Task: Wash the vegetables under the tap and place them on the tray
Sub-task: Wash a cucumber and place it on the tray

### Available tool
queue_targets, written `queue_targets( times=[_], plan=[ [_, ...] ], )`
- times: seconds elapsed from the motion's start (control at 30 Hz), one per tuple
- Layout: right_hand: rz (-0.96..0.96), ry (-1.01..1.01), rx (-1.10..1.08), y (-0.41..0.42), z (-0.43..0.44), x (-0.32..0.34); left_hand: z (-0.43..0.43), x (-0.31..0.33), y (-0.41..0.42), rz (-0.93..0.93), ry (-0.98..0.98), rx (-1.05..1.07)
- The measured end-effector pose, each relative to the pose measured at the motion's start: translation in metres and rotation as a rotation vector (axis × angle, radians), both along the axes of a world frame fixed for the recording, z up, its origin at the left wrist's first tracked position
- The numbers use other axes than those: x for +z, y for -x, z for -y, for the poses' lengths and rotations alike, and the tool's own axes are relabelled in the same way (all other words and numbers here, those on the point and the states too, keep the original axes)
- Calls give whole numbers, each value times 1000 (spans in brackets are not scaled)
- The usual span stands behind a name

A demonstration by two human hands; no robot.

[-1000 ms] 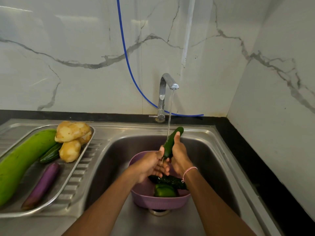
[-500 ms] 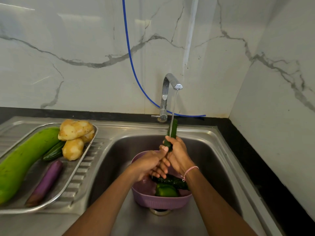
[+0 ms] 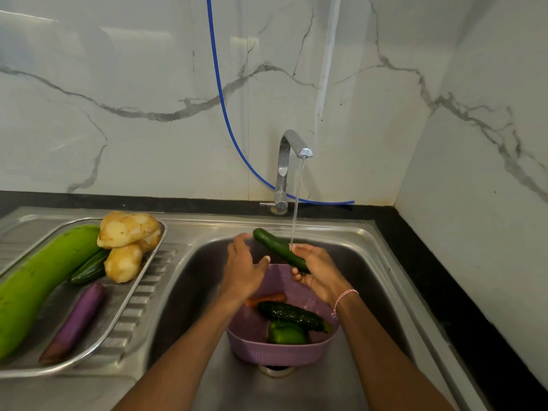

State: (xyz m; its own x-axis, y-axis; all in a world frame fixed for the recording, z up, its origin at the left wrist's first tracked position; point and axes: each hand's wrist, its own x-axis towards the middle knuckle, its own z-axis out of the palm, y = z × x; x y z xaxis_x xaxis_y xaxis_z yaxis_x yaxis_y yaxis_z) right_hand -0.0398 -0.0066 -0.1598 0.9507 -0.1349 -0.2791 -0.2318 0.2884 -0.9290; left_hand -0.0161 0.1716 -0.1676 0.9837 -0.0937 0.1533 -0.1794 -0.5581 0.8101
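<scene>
My right hand [image 3: 318, 269] grips the lower end of a dark green cucumber [image 3: 275, 247], which tilts up to the left under the running tap [image 3: 292, 152]. Just left of the cucumber, my left hand [image 3: 243, 266] is open with relaxed fingers and does not touch it. Below both hands a purple basket [image 3: 275, 348] stands in the sink [image 3: 189, 280]. It holds a bumpy cucumber [image 3: 292, 314], a green pepper [image 3: 286, 333] and a carrot [image 3: 267, 298]. On the left, the steel tray [image 3: 118, 318] carries a long green gourd [image 3: 38, 280], potatoes [image 3: 126, 229], a small cucumber [image 3: 89, 268] and a purple eggplant [image 3: 74, 321].
A blue hose [image 3: 225, 114] runs down the marble wall behind the tap. A black counter edge [image 3: 430, 277] borders the sink at the right, with a side wall close by. The ribbed drainboard [image 3: 142, 295] lies between tray and basin.
The cucumber has swung from upright to tilted left. My left hand has let go of it and opened. The stream now falls on its lower part by my right hand.
</scene>
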Motion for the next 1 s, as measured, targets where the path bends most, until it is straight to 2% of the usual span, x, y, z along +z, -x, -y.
queue_targets(
  times=[0.07, 0.13, 0.23, 0.4, 0.5, 0.63, 0.73, 0.9, 1.0],
  plan=[
    [49, 71, -52, -2, -1, 0, -2, 4, 1, -2, 102, -10],
    [92, 127, -72, -4, -2, 1, -5, 5, -2, -5, 108, -26],
    [167, 185, -55, -4, -6, 3, -14, 3, -9, 14, -35, -122],
    [178, 445, 91, -6, -24, -1, -11, -5, -3, 39, -362, -271],
    [172, 594, 102, -8, -29, -3, -7, -10, -3, -42, -422, -338],
    [229, 647, -25, -10, -31, -7, -5, -10, -4, -106, -388, -380],
    [197, 688, -95, -13, -24, -6, -2, -7, -2, -104, -353, -430],
    [68, 498, -134, -12, -13, -2, -1, -4, -1, -246, -117, -486],
    [72, 428, -136, -11, -14, -2, -5, -2, -2, -308, 1, -473]
  ],
)
